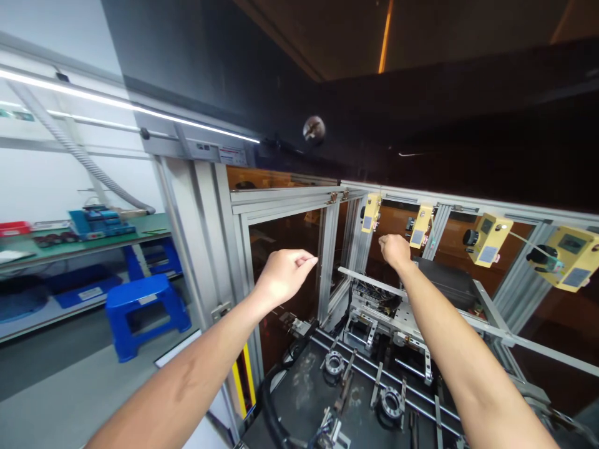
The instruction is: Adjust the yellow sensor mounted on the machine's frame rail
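Forearms reach out from the lower edge of the view, both bare, over the open top of a machine enclosure. Below and between them lies a dark machine bed (309, 386) carrying parallel steel rails (374, 374), two ring-shaped fixtures (334, 362) and small brackets, with a black cable (269, 399) curling up at the near left corner.

The left hand (285, 274) is held in the air in front of an aluminium frame post (327, 255), fingers curled in and thumb meeting the fingertips in a narrow pinch; whether anything sits in that pinch cannot be told. Its fingertips are just beside the post's left edge, next to an amber-tinted panel (285, 240).

The right hand (395, 249) is further in and closed into a loose fist, its back toward the camera; what it grips, if anything, is hidden. It hangs just above a pale horizontal bar (369, 280) and close to the left of a yellow handheld unit (421, 226) hung on the frame. A second yellow unit (371, 212) hangs between the two hands, and two more (486, 239) (568, 257) hang well off to the right of the right hand.

Far to the left of the left hand stand a blue plastic stool (145, 312) and a green-topped workbench (84, 243) with blue trays.
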`<state>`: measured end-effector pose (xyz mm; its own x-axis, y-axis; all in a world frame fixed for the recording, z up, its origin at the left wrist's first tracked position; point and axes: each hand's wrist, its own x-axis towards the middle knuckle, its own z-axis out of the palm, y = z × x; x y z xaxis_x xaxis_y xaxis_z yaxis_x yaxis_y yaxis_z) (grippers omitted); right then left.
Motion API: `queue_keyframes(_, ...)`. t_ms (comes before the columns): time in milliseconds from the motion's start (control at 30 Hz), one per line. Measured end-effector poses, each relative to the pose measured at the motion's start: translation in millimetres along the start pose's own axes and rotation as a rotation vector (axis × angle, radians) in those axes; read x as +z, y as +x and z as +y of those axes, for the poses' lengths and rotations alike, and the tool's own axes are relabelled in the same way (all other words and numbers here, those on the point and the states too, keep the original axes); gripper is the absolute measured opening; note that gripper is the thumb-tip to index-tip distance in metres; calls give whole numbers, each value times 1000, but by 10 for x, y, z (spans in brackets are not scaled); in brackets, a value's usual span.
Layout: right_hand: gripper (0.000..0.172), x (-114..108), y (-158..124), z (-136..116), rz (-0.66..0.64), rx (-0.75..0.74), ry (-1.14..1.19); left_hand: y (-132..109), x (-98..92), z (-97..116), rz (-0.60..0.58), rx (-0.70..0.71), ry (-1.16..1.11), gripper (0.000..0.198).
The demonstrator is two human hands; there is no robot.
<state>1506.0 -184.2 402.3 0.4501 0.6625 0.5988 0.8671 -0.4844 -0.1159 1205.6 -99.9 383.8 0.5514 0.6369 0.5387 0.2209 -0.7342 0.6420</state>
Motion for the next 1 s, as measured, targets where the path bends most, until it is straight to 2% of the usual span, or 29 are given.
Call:
queue_keyframes(33,28,-33,6,-40,-40,1,20,59,85,14,10,28,35,27)
queue_keyframes(100,38,-129,-27,-153,-103,-51,94,201,282,42,-9,74,87,26)
queue_keyframes(200,46,-277,-153,-347,-243,-251,266,416,572,83,-87,81,74,24)
queue_keyframes(300,36,-323,-276,-464,-389,-393,387,560,767,123,-165,77,4,23)
queue_keyframes(367,27,-295,-313,-474,-408,-410,405,608,832,141,-200,63,-46,21)
queue_keyframes(533,18,-153,-241,-362,-344,-382,302,642,849,84,-217,30,-127,23)
queue_keyframes(700,30,76,-89,-82,-131,-158,107,534,731,-93,-127,-1,-129,30)
queue_keyframes(833,21,211,-75,86,-113,-4,53,385,610,-160,-57,-5,-107,34)
queue_keyframes(900,19,196,-121,47,-125,15,87,371,603,-150,-28,-5,-83,35)
queue_keyframes(1000,27,86,-235,-162,-195,-118,247,469,696,-95,-40,16,-56,31)
